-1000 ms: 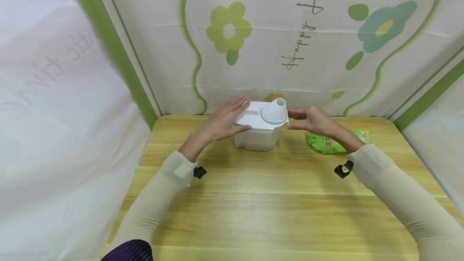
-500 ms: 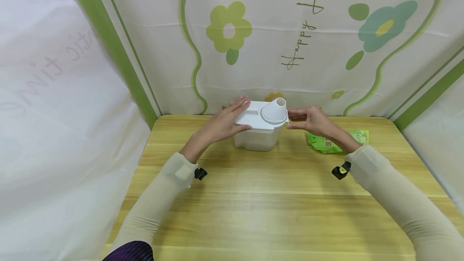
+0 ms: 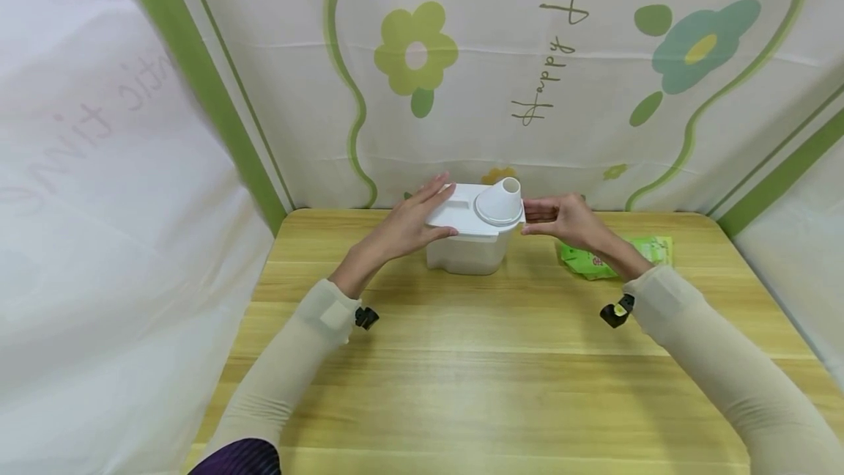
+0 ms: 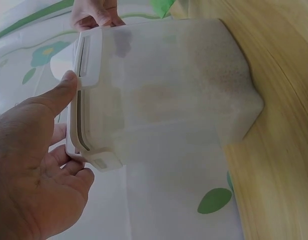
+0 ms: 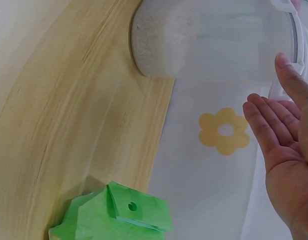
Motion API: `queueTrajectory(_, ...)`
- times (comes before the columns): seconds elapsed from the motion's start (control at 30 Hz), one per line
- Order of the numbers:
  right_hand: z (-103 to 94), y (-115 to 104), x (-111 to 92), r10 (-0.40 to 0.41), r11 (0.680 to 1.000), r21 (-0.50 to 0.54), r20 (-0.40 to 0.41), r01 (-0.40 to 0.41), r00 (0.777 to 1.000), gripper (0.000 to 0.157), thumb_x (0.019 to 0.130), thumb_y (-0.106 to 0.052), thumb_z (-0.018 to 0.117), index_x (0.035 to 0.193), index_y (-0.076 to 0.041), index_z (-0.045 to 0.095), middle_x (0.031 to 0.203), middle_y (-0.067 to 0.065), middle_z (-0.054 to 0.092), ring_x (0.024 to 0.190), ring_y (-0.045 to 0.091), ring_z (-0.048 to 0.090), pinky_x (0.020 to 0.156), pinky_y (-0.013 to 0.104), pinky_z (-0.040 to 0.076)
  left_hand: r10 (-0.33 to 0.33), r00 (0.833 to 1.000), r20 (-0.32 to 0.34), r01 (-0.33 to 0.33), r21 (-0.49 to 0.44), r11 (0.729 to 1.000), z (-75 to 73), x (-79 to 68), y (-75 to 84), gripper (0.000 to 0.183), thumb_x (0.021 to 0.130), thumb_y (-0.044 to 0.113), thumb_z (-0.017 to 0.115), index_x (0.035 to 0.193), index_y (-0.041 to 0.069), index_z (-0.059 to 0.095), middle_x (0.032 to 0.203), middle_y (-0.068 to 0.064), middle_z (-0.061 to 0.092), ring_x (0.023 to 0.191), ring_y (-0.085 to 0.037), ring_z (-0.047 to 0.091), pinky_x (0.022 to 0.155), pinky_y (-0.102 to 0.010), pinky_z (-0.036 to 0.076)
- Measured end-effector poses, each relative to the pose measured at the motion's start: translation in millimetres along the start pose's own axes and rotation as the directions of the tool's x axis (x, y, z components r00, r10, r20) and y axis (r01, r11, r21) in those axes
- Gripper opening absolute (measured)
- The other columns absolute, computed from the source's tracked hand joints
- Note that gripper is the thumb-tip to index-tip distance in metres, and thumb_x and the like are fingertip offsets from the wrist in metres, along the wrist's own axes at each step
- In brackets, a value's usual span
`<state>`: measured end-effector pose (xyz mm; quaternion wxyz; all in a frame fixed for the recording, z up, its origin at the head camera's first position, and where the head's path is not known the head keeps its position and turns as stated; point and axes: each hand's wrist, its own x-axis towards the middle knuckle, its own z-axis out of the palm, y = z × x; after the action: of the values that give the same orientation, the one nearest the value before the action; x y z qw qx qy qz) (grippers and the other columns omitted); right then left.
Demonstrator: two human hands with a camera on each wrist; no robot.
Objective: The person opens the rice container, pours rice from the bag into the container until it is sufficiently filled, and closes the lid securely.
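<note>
A translucent storage box [image 3: 464,255] with a white lid [image 3: 461,220] stands upright on the table. A white cone-shaped cup [image 3: 499,202] sits on the right part of the lid. Pale grains [image 5: 164,45] lie in its bottom. My left hand [image 3: 412,224] grips the lid's left end. Its thumb lies on the front edge and its fingers curl round the end, as the left wrist view shows. At the right end my right hand [image 3: 565,220] holds the lid's edge, thumb in front, fairly straight fingers behind. The fingers' exact contact is partly hidden.
A green bag [image 3: 593,262] lies on the table under my right forearm. The wooden table [image 3: 475,372] ends at a white printed curtain [image 3: 461,130] close behind the box. Another curtain [image 3: 119,255] hangs at the left.
Box and lid stay where they were. My hands keep their places at the lid's ends. The right forearm has shifted slightly left.
</note>
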<state>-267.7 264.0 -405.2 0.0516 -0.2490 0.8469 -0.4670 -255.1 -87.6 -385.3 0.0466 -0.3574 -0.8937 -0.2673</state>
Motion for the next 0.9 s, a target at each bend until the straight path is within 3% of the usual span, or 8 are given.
queueTrajectory(0.13, 1.7, 4.3, -0.5, -0.002, 0.999, 0.039, -0.006, 0.003, 1.0, 0.054, 0.09, -0.003, 0.083, 0.138, 0.009, 0.064, 0.125, 0.026, 0.073, 0.11, 0.033, 0.076, 0.086, 0.026, 0.062, -0.011, 1.0, 0.006, 0.011, -0.004, 1.0, 1.0, 0.0, -1.0, 0.086, 0.097, 0.036, 0.078, 0.165, 0.007, 0.035, 0.176, -0.011, 0.019, 0.163, -0.025, 0.018, 0.128, -0.054, 0.028)
queueTrajectory(0.4, 6.2, 7.5, 1.7, 0.003, 0.998, 0.066, -0.034, 0.0, 0.999, 0.055, 0.09, -0.002, 0.084, 0.138, 0.013, 0.062, 0.124, 0.03, 0.071, 0.103, 0.008, 0.076, 0.085, 0.024, 0.061, -0.001, 1.0, -0.008, 0.001, -0.015, 1.0, 2.3, 0.5, -0.7, 0.085, 0.097, 0.036, 0.078, 0.165, 0.006, 0.035, 0.176, -0.013, 0.021, 0.162, -0.028, 0.02, 0.128, -0.05, 0.029)
queueTrajectory(0.5, 6.5, 7.9, 0.1, 0.007, 0.998, 0.059, -0.044, -0.004, 0.999, 0.055, 0.089, -0.003, 0.084, 0.138, 0.013, 0.062, 0.124, 0.029, 0.072, 0.104, 0.011, 0.076, 0.085, 0.024, 0.061, 0.0, 1.0, -0.012, 0.0, -0.024, 1.0, 3.7, 0.8, 0.0, 0.086, 0.097, 0.035, 0.079, 0.165, 0.006, 0.035, 0.176, -0.013, 0.02, 0.162, -0.029, 0.02, 0.128, -0.049, 0.029)
queueTrajectory(0.73, 5.2, 7.6, -4.4, -0.028, 0.999, -0.037, -0.059, 0.026, 0.998, 0.056, 0.091, -0.006, 0.083, 0.14, 0.01, 0.062, 0.128, 0.027, 0.071, 0.112, 0.037, 0.074, 0.085, 0.021, 0.061, -0.015, 1.0, 0.001, 0.015, -0.027, 1.0, 5.4, 2.4, 1.7, 0.085, 0.099, 0.037, 0.077, 0.166, 0.006, 0.033, 0.177, -0.011, 0.017, 0.163, -0.024, 0.017, 0.128, -0.048, 0.028)
queueTrajectory(0.9, 3.4, 5.5, -6.0, -0.059, 0.987, -0.154, -0.051, 0.051, 0.997, 0.056, 0.094, -0.013, 0.083, 0.142, 0.006, 0.062, 0.136, 0.025, 0.068, 0.117, 0.041, 0.072, 0.091, 0.037, 0.062, -0.042, 0.998, 0.042, 0.044, -0.039, 0.998, 2.4, 2.8, 1.5, 0.086, 0.102, 0.037, 0.073, 0.167, 0.006, 0.027, 0.179, -0.009, 0.011, 0.164, -0.023, 0.012, 0.13, -0.048, 0.025)
